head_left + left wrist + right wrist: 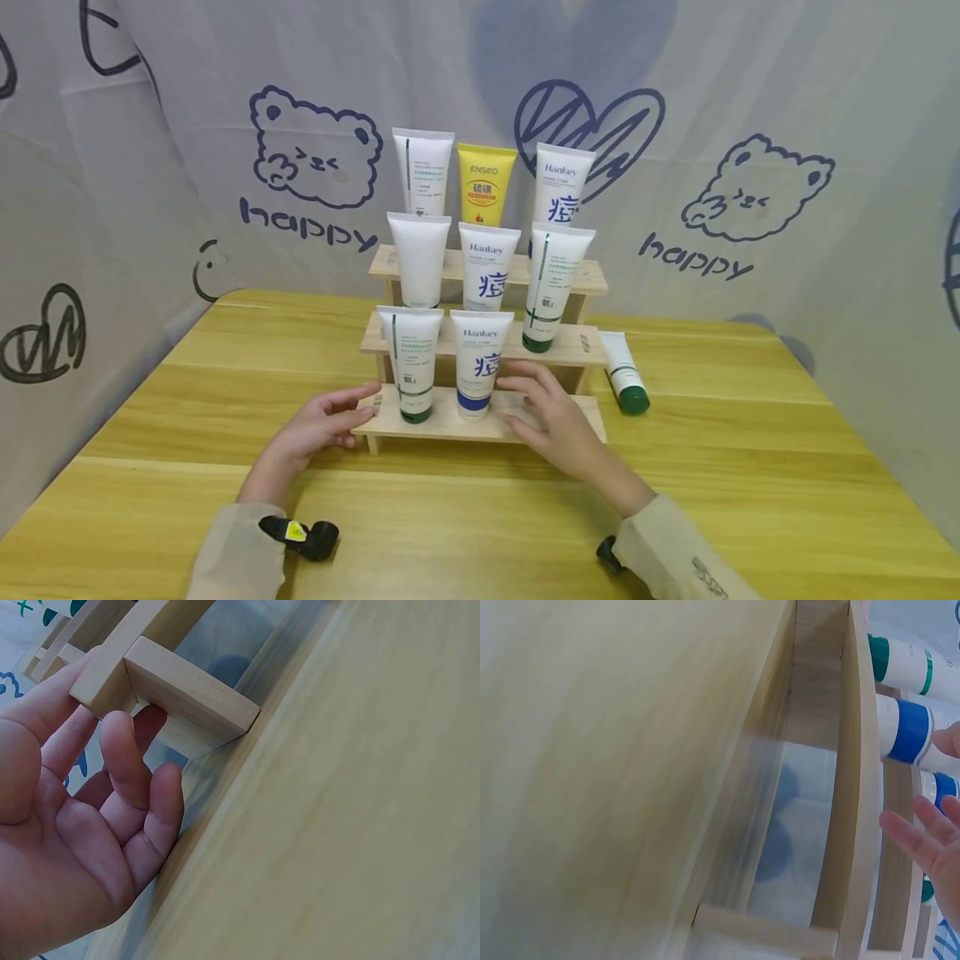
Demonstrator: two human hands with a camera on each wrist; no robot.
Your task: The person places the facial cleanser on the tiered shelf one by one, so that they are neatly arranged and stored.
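Observation:
A three-step wooden display stand (588, 417) stands on the table, bearing squeeze tubes. On its lowest step, a white tube with a green cap (412, 358) stands left of a white Hankey tube (476, 362) with a blue band. My left hand (318, 425) grips the lowest step's left end; in the left wrist view its fingers curl around the board's end (112, 675). At the Hankey tube's right side is my right hand (551, 417), fingers spread and loosely bent. In the right wrist view a fingertip (949, 740) lies against or close to that tube; contact is unclear.
Three tubes, including a plain white one (420, 262), stand on the middle step. The top step holds a yellow tube (486, 183) between two white ones. Another green-capped tube (622, 371) lies on the table (750, 450) right of the stand. A patterned curtain (465, 67) hangs behind.

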